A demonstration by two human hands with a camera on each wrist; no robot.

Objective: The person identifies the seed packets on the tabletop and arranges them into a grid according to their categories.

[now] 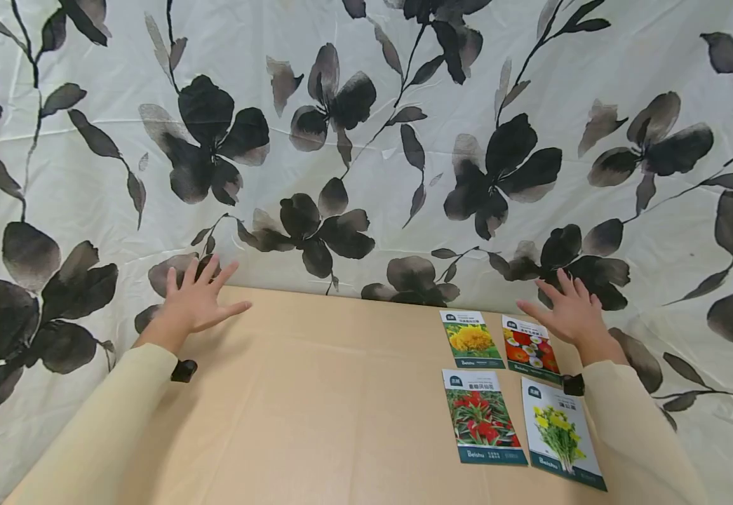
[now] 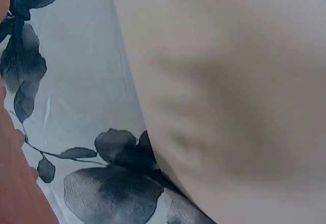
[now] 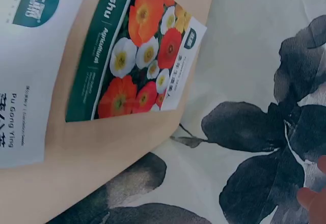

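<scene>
My left hand (image 1: 196,303) is held with fingers spread over the far left corner of the tan table, its shadow falling on the surface. My right hand (image 1: 571,312), also spread and holding nothing, hovers at the far right corner. Nearest to it lies a seed packet with red, orange and white flowers (image 1: 532,348). Left of that is a yellow-flower seed packet (image 1: 472,339). Closer in are a red-flower seed packet (image 1: 483,417) and a white packet with a yellow-flowered bunch (image 1: 558,431), marked "Pu Gong Ying" in the right wrist view.
The tan table (image 1: 315,393) ends at a white cloth (image 1: 404,154) printed with dark flowers, which stands behind it and shows along both sides. A small black device (image 1: 184,370) sits at the left wrist, another (image 1: 573,384) at the right.
</scene>
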